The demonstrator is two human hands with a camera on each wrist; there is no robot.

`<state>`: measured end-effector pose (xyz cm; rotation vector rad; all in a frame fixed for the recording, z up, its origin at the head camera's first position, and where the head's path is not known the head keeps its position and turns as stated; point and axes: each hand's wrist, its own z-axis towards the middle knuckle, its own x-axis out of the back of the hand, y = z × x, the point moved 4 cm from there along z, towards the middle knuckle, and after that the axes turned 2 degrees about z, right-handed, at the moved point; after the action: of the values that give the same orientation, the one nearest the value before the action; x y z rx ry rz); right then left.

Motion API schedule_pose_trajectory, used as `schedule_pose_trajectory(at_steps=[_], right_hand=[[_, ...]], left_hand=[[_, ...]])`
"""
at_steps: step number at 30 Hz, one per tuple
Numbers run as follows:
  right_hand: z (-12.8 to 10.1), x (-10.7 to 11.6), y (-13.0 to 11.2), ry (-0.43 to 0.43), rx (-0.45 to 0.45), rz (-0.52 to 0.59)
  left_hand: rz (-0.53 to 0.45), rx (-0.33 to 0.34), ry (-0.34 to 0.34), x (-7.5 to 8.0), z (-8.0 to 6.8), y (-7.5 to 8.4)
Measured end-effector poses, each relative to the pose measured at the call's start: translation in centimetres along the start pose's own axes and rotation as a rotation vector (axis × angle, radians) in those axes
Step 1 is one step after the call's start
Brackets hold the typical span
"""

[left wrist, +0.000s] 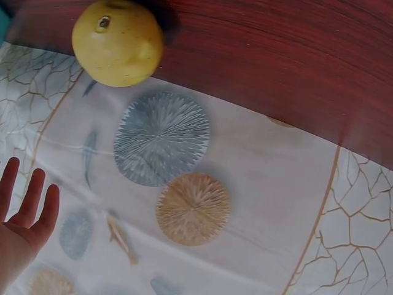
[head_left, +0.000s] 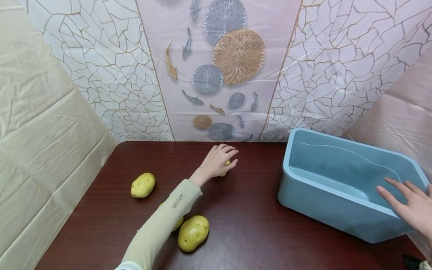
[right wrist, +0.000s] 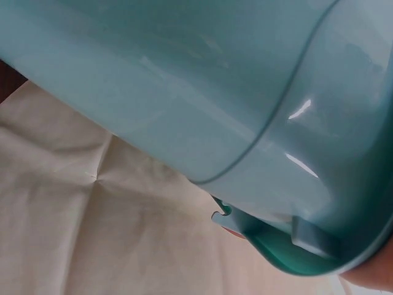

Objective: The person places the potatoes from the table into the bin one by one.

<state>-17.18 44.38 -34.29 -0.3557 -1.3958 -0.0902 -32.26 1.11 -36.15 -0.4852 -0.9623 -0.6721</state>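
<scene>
My left hand point(head_left: 217, 162) is over a yellow potato point(head_left: 223, 174) near the table's back edge, its fingers spread and partly hiding it. The left wrist view shows that potato point(left wrist: 116, 46) apart from the extended fingers point(left wrist: 29, 200). At the right, my right hand point(head_left: 413, 204) lies across the near rim of a blue plastic bin point(head_left: 324, 202), its straight fingers reaching over the inside. The right wrist view is filled mostly by the bin's wall point(right wrist: 153, 92), with a bit of skin at the lower right corner.
On the dark wooden table point(head_left: 243, 225), one potato point(head_left: 143, 185) lies at the left and another point(head_left: 193, 233) nearer the front. A third potato point(head_left: 178, 224) is partly hidden under the left sleeve point(head_left: 165, 217). Patterned cloth point(head_left: 216, 112) hangs behind the table.
</scene>
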Motion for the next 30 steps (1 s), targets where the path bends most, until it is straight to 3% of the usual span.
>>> schedule_pose_trajectory(at_steps=[13,30], right_hand=[[0.0,0.1,0.1,0.009,0.01,-0.029],[0.1,0.3,0.1,0.019,0.028,-0.039]], left_hand=[[0.009,0.082,-0.074,-1.5,0.3,-1.4],[-0.016,0.13,-0.157,-3.8,0.4,-2.3]])
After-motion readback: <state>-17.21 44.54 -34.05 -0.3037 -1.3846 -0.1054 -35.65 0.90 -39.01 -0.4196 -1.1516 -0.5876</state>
